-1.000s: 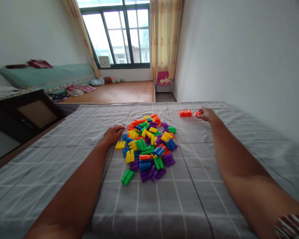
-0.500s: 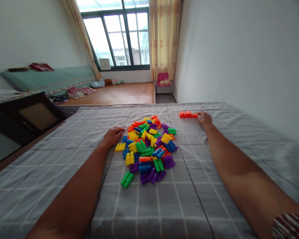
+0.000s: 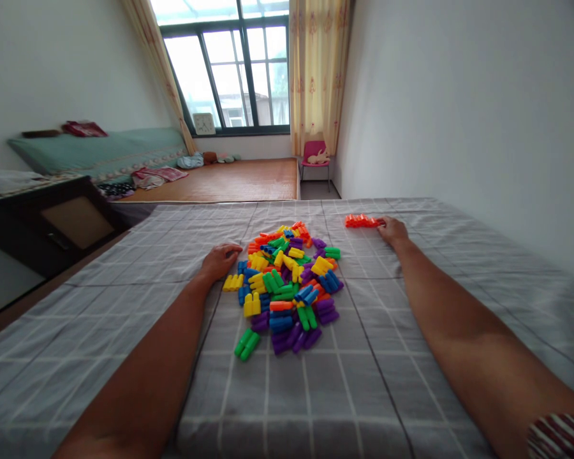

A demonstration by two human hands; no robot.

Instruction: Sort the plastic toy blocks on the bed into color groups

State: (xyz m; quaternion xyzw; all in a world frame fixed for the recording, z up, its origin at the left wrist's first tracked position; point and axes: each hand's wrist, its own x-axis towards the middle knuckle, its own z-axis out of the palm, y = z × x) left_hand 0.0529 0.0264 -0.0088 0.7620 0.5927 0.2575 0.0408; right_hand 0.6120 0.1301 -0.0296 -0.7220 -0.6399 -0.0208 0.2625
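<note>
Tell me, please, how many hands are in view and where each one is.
2: the left hand is beside the pile of coloured blocks, and the right hand is at the right end of the orange row.

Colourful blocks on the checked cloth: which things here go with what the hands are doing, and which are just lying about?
In use:
- mixed heap of blocks, left grip beside it
- row of orange blocks, right grip at its right end

Just lying about:
- square clock
- pink chair, soft toy on it
- pink-and-white cloth
</note>
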